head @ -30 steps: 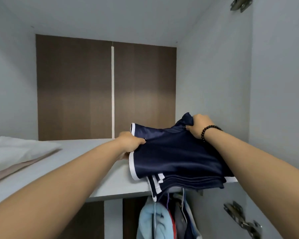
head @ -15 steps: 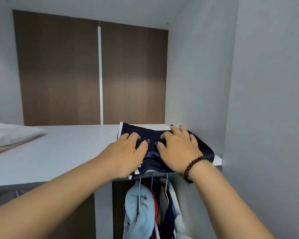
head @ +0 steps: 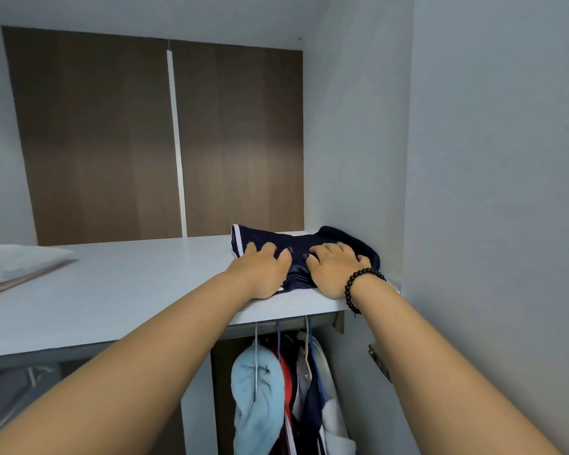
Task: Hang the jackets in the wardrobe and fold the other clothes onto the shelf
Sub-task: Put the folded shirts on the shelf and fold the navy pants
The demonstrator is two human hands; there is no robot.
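A folded navy garment with white trim [head: 296,243] lies on the white wardrobe shelf [head: 128,290], at its right end near the side wall. My left hand [head: 262,269] and my right hand [head: 334,266] rest side by side on top of it, palms down, fingers slightly bent and pressing the cloth. A dark bead bracelet sits on my right wrist. Below the shelf, several jackets [head: 276,395] hang on hangers: light blue, red, navy and white.
Folded white and beige cloth [head: 10,266] lies at the shelf's left end. Brown back panels [head: 145,142] close the compartment behind. The grey side wall [head: 352,142] stands right next to the garment. A metal hinge [head: 380,362] sticks out below right.
The navy garment went from held over the shelf edge to lying flat on the shelf. Both hands released their grip and now press on it, having pushed it further back.
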